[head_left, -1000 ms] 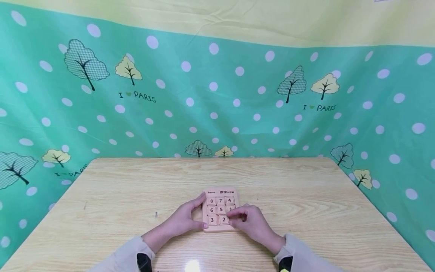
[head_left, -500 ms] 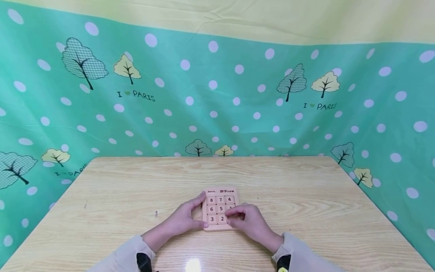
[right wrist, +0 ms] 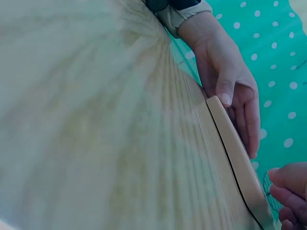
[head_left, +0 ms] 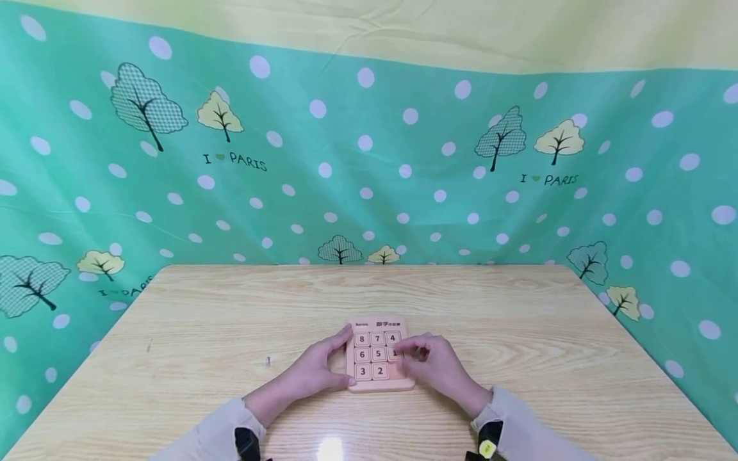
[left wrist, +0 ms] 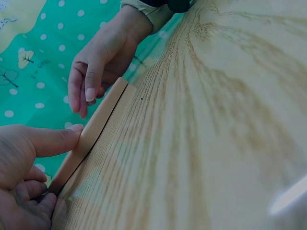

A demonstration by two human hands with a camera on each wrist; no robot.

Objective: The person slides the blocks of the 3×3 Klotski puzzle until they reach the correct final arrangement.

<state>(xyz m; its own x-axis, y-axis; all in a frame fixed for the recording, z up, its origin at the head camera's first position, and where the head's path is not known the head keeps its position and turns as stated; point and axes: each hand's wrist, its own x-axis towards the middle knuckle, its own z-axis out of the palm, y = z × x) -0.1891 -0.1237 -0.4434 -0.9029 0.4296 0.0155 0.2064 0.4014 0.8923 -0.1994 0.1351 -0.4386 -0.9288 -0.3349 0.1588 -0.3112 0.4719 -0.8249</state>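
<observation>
A pink number sliding puzzle (head_left: pixel 377 386) lies flat on the table in the head view. Its rows read 8-7-4, 6-5-1 and 3-2, with a bare slot at the lower right. My left hand (head_left: pixel 314 370) grips the left side of the board, thumb at the near corner and index finger near the far one. At the right side is my right hand (head_left: pixel 439 365), fingertips at the 1 tile (head_left: pixel 394 353) and partly covering it, the thumb by the bare slot. Both wrist views show the board edge-on, its tiles hidden.
The wooden table (head_left: pixel 230 301) surrounds the puzzle, with a small dark mark (head_left: pixel 268 361) to the left. Behind it hangs a green dotted curtain (head_left: pixel 369 166) printed with trees. Light glares off the near table surface (head_left: pixel 330 449).
The 2 tile has slid left beside the 3, leaving the lower right slot bare. My right hand has then shifted from the 2 tile up to the 1 tile. My left hand keeps its hold.
</observation>
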